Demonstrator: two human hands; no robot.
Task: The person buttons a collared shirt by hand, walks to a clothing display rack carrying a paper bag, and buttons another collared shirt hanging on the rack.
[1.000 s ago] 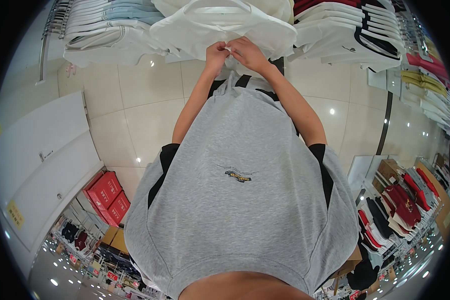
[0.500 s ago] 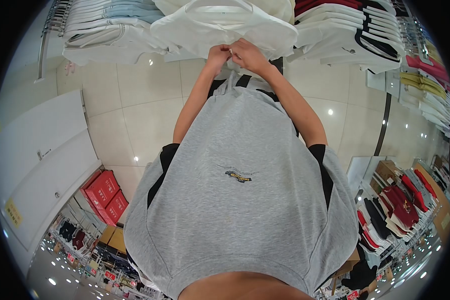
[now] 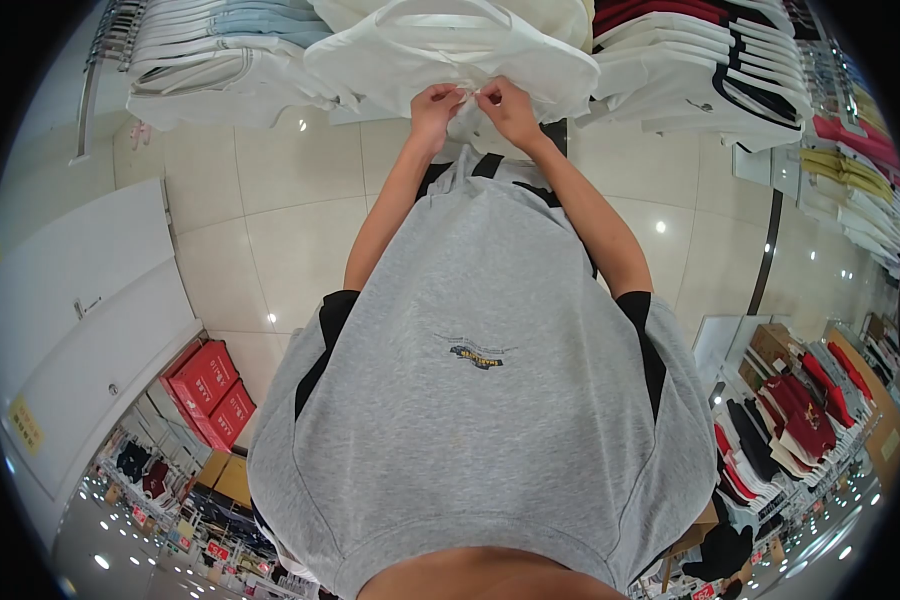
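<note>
A white garment (image 3: 370, 65) hangs at the top centre on a white hanger (image 3: 445, 12). My left hand (image 3: 435, 108) pinches the front of this garment just below its neckline, fingers pressed together. Close beside it on the right, with a small gap between them, my right hand (image 3: 508, 108) pinches the same garment's front. Thin pale strands or folds of cloth show between the fingertips; their details are too small to tell.
Light blue and white clothes (image 3: 220, 60) hang at the upper left. White, dark-trimmed shirts (image 3: 680, 85) hang at the upper right. Red boxes (image 3: 205, 378) stand by a white cabinet (image 3: 90, 300) at the left. Another clothes rack (image 3: 800, 410) is at the lower right.
My hands were touching each other before; now they are slightly apart, with the right hand shifted to the right and its fingers pointing more to the left.
</note>
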